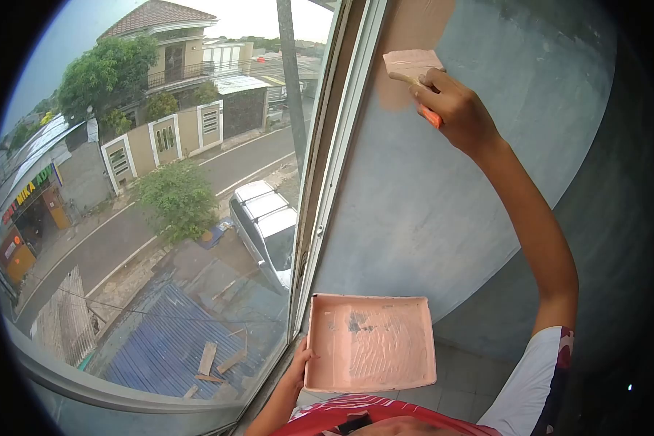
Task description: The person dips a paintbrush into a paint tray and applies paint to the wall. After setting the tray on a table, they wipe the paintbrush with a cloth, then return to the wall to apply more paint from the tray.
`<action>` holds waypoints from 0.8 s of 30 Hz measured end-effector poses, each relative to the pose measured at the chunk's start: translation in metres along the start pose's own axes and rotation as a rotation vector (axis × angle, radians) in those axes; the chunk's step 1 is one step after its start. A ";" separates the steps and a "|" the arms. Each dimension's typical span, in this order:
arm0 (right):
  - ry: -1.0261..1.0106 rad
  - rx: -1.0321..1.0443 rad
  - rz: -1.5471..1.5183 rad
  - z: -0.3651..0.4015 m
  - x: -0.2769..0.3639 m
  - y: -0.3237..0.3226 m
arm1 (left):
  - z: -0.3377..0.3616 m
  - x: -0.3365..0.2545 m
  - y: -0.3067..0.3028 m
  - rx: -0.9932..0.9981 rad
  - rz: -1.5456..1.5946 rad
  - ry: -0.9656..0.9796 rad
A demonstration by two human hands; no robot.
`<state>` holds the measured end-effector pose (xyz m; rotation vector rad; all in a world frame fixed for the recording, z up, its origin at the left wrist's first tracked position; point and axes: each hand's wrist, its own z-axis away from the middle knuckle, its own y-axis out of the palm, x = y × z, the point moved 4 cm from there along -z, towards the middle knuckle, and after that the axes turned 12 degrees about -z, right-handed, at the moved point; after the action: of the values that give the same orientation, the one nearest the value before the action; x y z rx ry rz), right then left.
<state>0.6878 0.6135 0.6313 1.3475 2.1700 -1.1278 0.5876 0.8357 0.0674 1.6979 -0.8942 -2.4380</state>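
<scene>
My right hand (458, 109) is raised against the grey wall (429, 196), its fingers wrapped round a wide paintbrush (413, 61) with an orange handle end. Peach paint coats the brush head, which lies over a peach painted patch (418, 25) beside the window frame. Low in the view, my left hand (298, 363) grips the left side of a paint tray (370, 341). Wet peach paint covers the tray's ribbed floor, and a few dark bare spots show through near its far side.
To the left, a large glass window (218, 305) with a white metal frame (345, 145) runs alongside the wall. Outside and below are a street, a parked white car (265, 225), a tree (174, 200) and a blue corrugated roof (174, 334). Floor tiles (461, 370) show under the tray.
</scene>
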 end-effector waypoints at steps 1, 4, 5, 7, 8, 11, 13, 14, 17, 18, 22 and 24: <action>0.009 0.001 0.007 -0.003 0.000 0.003 | -0.002 0.000 -0.003 0.006 -0.009 -0.004; 0.007 0.130 0.087 -0.010 0.006 0.025 | -0.010 0.000 -0.014 0.075 -0.035 -0.033; 0.016 0.134 0.104 -0.013 0.008 0.031 | -0.012 -0.002 -0.017 0.081 -0.044 -0.039; 0.029 0.142 0.124 -0.017 0.013 0.046 | -0.017 -0.003 -0.019 0.122 -0.045 -0.052; 0.011 0.133 0.109 -0.014 0.016 0.058 | -0.018 -0.006 -0.018 0.118 -0.045 -0.067; -0.003 0.207 0.094 0.010 0.037 0.098 | -0.020 -0.011 -0.017 0.152 -0.044 -0.088; -0.087 0.324 0.072 0.028 0.065 0.119 | -0.026 -0.011 -0.021 0.164 -0.037 -0.096; -0.077 0.327 0.068 0.034 0.074 0.120 | -0.027 -0.014 -0.019 0.181 -0.040 -0.103; 0.065 0.419 -0.134 0.040 0.088 0.117 | -0.027 -0.018 -0.020 0.205 -0.031 -0.116; 0.150 0.331 -0.237 0.030 0.077 0.100 | -0.030 -0.017 -0.023 0.204 -0.045 -0.129; 0.372 0.059 -0.460 -0.012 0.014 0.034 | -0.030 -0.019 -0.023 0.185 -0.068 -0.138; 0.346 0.015 -0.430 -0.038 -0.003 0.005 | -0.030 -0.018 -0.024 0.184 -0.061 -0.129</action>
<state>0.6982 0.6427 0.6547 1.1819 2.8076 -1.1172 0.6275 0.8492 0.0642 1.6599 -1.1301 -2.6035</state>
